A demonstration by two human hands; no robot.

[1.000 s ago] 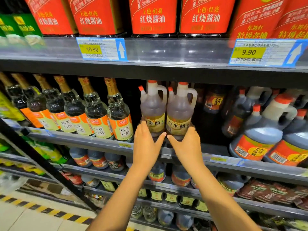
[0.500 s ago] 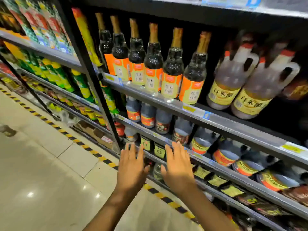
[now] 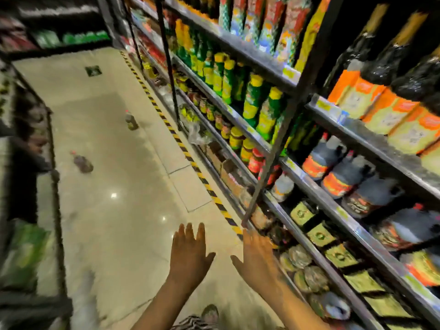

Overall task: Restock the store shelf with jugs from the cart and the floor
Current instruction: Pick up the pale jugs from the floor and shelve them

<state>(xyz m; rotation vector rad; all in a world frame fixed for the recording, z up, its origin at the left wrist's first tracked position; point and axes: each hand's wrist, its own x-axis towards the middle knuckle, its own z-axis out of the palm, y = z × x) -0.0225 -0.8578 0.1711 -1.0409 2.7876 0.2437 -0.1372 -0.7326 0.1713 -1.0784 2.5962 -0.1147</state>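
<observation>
Both hands out in front, low in frame, palms down over the floor [image 3: 114,210]. Left hand [image 3: 190,254] spread flat, fingers apart, thumb out to the side, grip wide open w/ nothing in it. Right hand [image 3: 258,257] same: fingers extended, grip fully open, empty, its outer edge just beside the bottom shelf front. The two hands sit near each other, thumbs pointing inward, not touching. Two jugs on the floor, well apart from the hands: one lying jug [image 3: 82,163] w/ red cap, tipped on its side mid-aisle toward the left; one standing jug [image 3: 131,120] further back, upright, nearer the yellow/black floor stripe [image 3: 188,156]. Store shelf [image 3: 371,151] runs along the right side, several tiers deep. Upper right tier: tall dark bottles w/ orange labels [image 3: 381,101]. Tier below: dark jugs w/ orange-red labels [image 3: 338,179], red caps, handles, packed side by side. Further down the aisle: green/yellow bottles [image 3: 252,101] in rows, small jars under them. Lowest tiers near right hand: flat packets w/ yellowish labels [image 3: 319,234], details too blurred to read. Left edge: dark cart frame [image 3: 56,210] w/ something green inside, contents unclear. Bit of patterned clothing and a shoe [image 3: 209,314] at bottom centre. Whole frame is motion-blurred, so label text can't be made out.
</observation>
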